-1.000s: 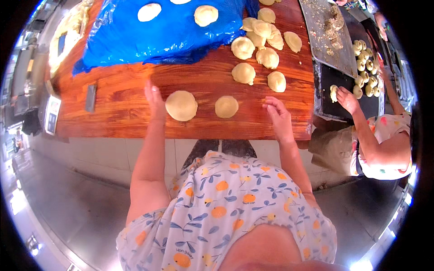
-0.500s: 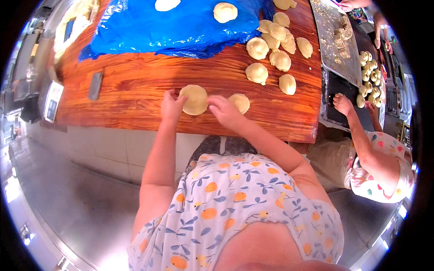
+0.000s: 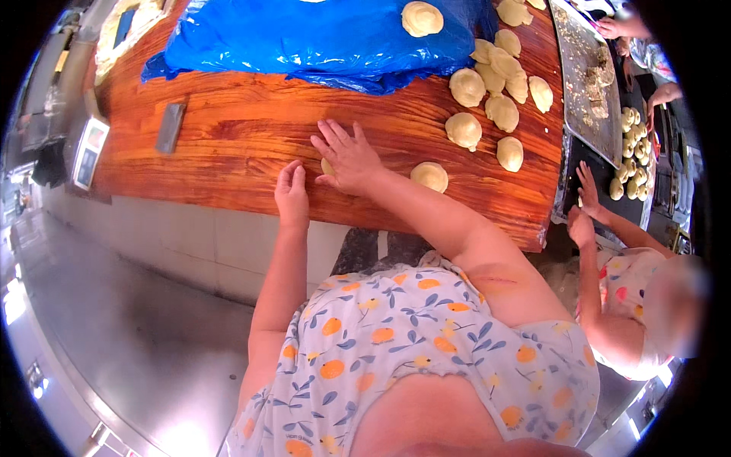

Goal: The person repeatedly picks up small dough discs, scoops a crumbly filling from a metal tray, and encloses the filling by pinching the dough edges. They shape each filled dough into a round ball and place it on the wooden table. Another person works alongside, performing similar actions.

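On the wooden table [image 3: 228, 114], blue plastic sheeting [image 3: 304, 46] occupies the rear. The right hand [image 3: 352, 164], fingers spread, obscures most of the dough disc [image 3: 327, 166]; the left hand [image 3: 292, 190] curls beside it, grip indeterminate.

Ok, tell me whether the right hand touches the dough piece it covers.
Cannot tell. In the head view, the right hand covers most of the dough piece, leaving only a sliver visible, so any contact or gap is hidden underneath.
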The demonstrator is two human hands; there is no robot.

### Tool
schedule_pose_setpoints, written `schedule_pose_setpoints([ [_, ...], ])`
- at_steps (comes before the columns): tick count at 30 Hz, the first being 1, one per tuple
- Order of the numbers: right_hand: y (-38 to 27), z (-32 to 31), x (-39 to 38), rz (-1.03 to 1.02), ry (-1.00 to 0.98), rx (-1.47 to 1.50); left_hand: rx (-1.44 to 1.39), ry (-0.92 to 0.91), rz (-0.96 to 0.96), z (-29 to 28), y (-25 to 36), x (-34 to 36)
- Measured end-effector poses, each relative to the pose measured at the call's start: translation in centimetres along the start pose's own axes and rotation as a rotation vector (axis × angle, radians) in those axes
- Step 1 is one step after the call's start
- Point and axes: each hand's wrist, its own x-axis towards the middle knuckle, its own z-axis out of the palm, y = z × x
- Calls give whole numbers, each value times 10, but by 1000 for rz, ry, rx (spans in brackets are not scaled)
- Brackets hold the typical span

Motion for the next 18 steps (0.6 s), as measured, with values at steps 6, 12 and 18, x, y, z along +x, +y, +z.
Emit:
schedule_pose_setpoints([
  [6,-5,-10,13,66,-42,99,199,-27,40,-1,-8,9],
  [12,44,-15,-11,459,536,1482,831,-93,377,24,13,7],
  [18,41,-25,-66,742,178,1828,556,-109,127,48,19,2],
])
